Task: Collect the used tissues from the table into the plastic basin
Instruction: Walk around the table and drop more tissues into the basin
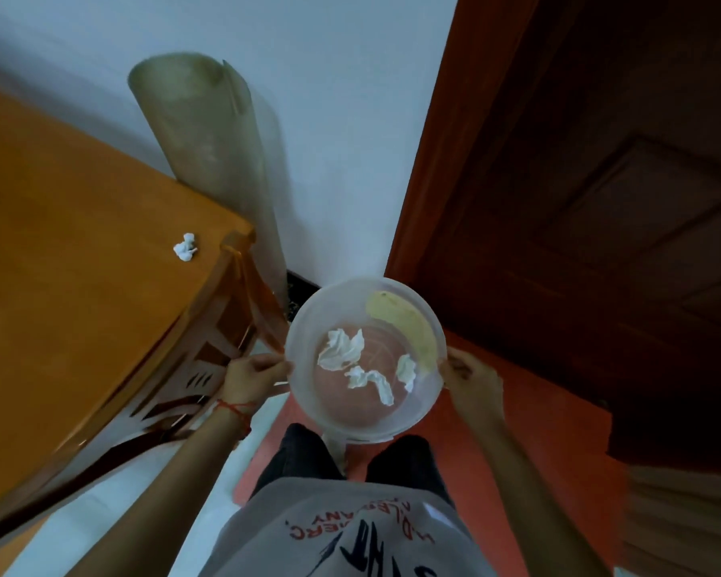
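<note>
Grey printed shirt (350, 535) and dark trousers (300, 456) sit nearest the lens. Both hands hold the clear plastic basin (309, 393) out in front above the floor: left hand (252, 378) clamped on its left rim, right hand (471, 381) clamped on its right rim. Basin holds 3 crumpled tissues (340, 349) plus a yellowish patch (408, 326) on the far-right wall. 1 balled tissue (185, 246) lies on the orange wooden table (80, 264), far left, near the table corner, well apart from the basin. Rolled mat (209, 160) leans on the wall behind; dark door (600, 202) right.
</note>
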The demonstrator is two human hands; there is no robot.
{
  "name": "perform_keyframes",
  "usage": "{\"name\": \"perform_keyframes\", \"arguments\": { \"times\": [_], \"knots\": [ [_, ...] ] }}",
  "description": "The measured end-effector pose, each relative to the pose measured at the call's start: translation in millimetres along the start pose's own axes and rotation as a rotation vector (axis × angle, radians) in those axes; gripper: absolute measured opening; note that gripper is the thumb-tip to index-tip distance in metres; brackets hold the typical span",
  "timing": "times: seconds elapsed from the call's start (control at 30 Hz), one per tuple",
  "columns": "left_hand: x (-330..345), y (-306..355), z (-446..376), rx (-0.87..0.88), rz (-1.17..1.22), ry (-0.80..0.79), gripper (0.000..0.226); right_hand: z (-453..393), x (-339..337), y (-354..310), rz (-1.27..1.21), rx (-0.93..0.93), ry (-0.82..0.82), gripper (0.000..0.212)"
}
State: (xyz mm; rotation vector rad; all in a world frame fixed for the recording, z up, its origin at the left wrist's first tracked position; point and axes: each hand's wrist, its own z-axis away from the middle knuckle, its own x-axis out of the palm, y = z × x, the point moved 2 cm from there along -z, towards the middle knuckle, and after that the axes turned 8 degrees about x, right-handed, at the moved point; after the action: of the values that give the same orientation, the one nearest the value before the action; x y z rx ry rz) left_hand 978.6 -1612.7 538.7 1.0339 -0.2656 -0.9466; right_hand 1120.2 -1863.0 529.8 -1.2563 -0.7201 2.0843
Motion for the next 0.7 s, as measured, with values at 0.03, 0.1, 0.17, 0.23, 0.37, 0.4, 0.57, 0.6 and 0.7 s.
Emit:
{"name": "perform_keyframes", "arguments": {
  "times": [0.03, 0.1, 0.17, 0.23, 0.37, 0.4, 0.57, 0.6, 0.7],
  "knots": [
    [2.3, 2.5, -3.0, -0.005, 0.011, 0.019, 0.019, -12.1, -0.7, -4.6, 0.005, -0.006, -0.022, 0.027],
    [8.1, 7.0, -7.0, -0.013, 0.028, 0.057, 0.024, -36.6, -1.9, -16.2, 0.005, -0.026, -0.073, 0.028],
    [16.4, 10.7, -9.3, -0.02, 0.043, 0.129, 0.026, -61.8, -3.0, -26.9, 0.028, -0.062, -0.138, 0.028],
    [24.3, 13.1, -9.5, -0.044, 0.08, 0.22, 0.026, -85.5, -3.1, -38.0, 0.067, -0.091, -0.208, 0.029],
    [43.0, 13.5, -6.7, -0.1, 0.204, 0.362, 0.021, -128.1, -6.5, -63.7, 0.113, -0.174, -0.326, 0.03],
    [47.8, 13.0, -5.3, -0.116, 0.218, 0.389, 0.02, -137.0, -6.5, -70.0, 0.13, -0.206, -0.35, 0.03],
    [65.2, 13.6, 0.2, -0.16, 0.289, 0.539, 0.023, -171.2, 5.1, -99.7, 0.195, -0.328, -0.466, 0.026],
    [66.7, 14.5, 0.7, -0.164, 0.309, 0.565, 0.022, -175.6, 8.9, -104.1, 0.209, -0.34, -0.488, 0.026],
    [67.4, 16.0, -0.6, -0.179, 0.348, 0.64, 0.023, -187.4, 21.3, -114.6, 0.243, -0.359, -0.513, 0.029]
  ]
}}
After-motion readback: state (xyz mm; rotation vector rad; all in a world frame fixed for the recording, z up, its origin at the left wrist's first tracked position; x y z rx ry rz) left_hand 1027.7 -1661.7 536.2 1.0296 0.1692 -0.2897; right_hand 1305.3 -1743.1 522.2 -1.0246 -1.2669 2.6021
